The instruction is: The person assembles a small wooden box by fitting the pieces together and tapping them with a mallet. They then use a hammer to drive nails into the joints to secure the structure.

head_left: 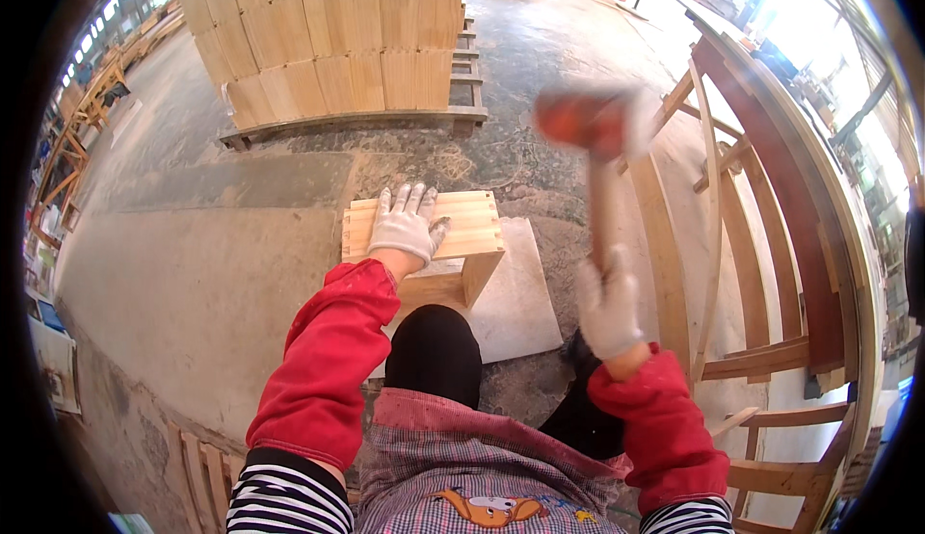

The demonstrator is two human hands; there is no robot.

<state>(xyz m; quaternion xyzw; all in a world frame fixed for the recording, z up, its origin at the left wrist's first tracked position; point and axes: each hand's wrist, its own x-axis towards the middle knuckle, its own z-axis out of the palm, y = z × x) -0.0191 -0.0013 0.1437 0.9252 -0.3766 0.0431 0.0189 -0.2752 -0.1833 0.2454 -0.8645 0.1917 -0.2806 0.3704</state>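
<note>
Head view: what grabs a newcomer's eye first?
The mallet with a red-orange head, blurred and raised at upper centre-right, gripped by the gloved right hand. Next, the gloved left hand pressed flat on a small wooden box at centre, sitting on a pale board on the concrete floor. Behind, a tall stack of wooden panels fills the upper left.

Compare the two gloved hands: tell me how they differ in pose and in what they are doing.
The left hand lies flat, fingers spread, on top of the small wooden box; the right hand is closed around the handle of a mallet. The left hand is low and sharp in the picture; the right hand is raised and blurred, as is the mallet's reddish head. Both wear pale work gloves and red sleeves.
</note>
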